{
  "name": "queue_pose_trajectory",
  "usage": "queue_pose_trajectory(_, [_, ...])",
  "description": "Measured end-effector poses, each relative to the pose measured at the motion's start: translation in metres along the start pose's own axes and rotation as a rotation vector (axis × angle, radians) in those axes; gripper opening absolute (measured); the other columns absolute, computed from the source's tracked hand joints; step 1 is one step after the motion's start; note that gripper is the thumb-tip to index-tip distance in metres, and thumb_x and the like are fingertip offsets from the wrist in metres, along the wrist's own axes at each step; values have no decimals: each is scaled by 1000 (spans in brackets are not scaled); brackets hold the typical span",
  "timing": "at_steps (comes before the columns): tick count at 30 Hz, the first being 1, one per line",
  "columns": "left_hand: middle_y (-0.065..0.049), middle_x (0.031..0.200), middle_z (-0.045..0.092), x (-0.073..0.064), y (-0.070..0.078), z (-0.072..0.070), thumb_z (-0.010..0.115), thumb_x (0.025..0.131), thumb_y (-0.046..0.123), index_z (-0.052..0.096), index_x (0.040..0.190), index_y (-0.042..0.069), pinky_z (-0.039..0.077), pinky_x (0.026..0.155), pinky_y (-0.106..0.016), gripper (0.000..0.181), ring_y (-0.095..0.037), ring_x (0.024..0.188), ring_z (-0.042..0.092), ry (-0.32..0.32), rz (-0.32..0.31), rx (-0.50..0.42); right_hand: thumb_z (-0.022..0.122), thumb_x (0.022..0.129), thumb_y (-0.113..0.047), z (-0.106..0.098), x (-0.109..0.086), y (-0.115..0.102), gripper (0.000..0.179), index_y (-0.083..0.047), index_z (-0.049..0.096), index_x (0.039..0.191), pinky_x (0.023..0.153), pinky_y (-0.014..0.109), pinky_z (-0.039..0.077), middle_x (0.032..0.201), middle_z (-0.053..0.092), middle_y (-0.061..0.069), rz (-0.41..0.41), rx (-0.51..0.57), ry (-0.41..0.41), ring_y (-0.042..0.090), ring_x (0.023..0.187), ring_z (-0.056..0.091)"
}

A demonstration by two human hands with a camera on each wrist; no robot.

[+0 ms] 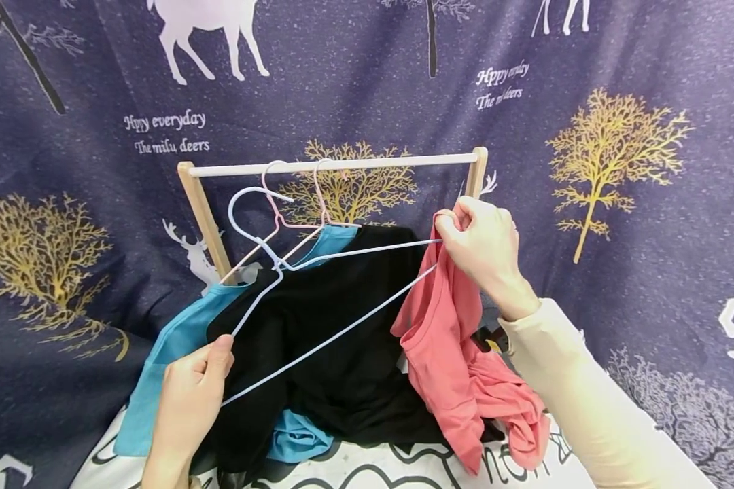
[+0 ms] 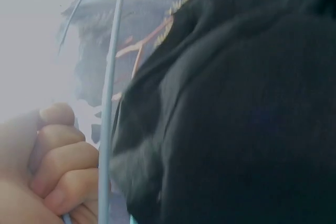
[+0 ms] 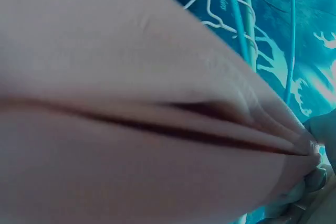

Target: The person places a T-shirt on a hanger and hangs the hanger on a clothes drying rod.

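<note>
A light blue hanger slants across the head view, hook up and its right side higher. My left hand grips its left corner; in the left wrist view the fingers curl beside the long bar. My right hand pinches the upper edge of a coral garment, which hangs down in folds. The hanger's right end goes in behind that garment's edge and is hidden there. In the right wrist view the garment fills most of the picture, with fingertips at the right edge.
Behind the hands stands a wooden rack with a white rod. Two pink hangers hang from it, with a blue garment and a black garment. A patterned white cloth lies below, a printed dark curtain behind.
</note>
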State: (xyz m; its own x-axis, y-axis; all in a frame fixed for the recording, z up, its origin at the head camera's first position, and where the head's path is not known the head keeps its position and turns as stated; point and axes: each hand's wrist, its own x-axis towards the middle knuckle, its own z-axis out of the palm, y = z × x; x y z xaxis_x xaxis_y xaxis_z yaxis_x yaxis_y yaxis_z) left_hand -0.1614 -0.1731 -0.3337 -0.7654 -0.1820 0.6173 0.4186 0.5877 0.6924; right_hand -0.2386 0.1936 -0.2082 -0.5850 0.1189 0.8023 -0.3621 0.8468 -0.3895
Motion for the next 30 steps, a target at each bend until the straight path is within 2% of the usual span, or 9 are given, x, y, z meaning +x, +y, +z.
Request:
queue_pose_trajectory(3, [7,50,30,-2,4,6,56,101,28,38,52,17,20,44,-26,53,-8,46,27,-38,14,38,60,87,-28,3,-11,4,35,-15,43,59,49,38,29,52,34,1,-27,57,52,22,53,36])
queue_pose_trajectory(6, [8,51,31,-4,7,11,58,100,27,38,53,18,22,44,-26,52,-7,47,30,-83,49,57,63,86,-22,5,-22,9,34,-14,44,59,53,37,28,55,36,2,-73,127,71,21,56,36])
queue_pose_trajectory(9, [9,51,33,-5,9,17,58,100,26,40,53,18,24,44,-26,51,-7,47,32,-122,74,59,65,84,-16,8,-35,13,31,-12,47,60,60,35,30,61,41,3,-102,189,50,21,63,40])
queue_pose_trajectory(14, [10,51,34,-6,9,32,56,101,30,43,56,21,28,46,-26,48,-7,47,33,-190,88,33,68,84,-14,16,-59,16,24,-12,54,65,63,34,34,67,45,3,-71,228,-29,20,67,43])
queue_pose_trajectory(18, [12,51,32,-6,7,40,57,101,28,42,56,23,27,45,-25,48,-6,46,32,-173,115,28,69,87,-16,23,-75,20,16,-12,60,74,61,34,38,71,48,1,-64,228,-92,17,65,46])
queue_pose_trajectory(21, [13,52,32,-5,4,40,58,100,27,42,55,24,27,45,-25,48,-6,47,32,-144,130,55,71,89,-19,22,-84,25,8,-12,66,90,68,35,44,81,58,1,-84,241,-153,17,73,53])
queue_pose_trajectory(24, [12,52,31,-2,-1,39,58,100,28,42,56,23,27,45,-25,47,-6,46,32,-130,122,98,71,90,-16,14,-92,34,24,-11,66,113,77,30,48,97,66,2,-113,311,-233,16,83,61])
queue_pose_trajectory(26, [11,52,31,0,-3,37,58,100,29,41,55,22,26,45,-26,48,-6,46,31,-122,117,123,67,92,-8,8,-98,41,31,-10,63,122,82,24,47,105,68,2,-128,370,-273,14,90,63])
queue_pose_trajectory(30, [12,52,29,1,-5,36,59,99,30,41,55,23,25,45,-26,48,-6,46,30,-114,122,146,62,86,10,0,-107,59,36,-8,66,117,78,15,44,105,69,1,-195,419,-286,10,87,61])
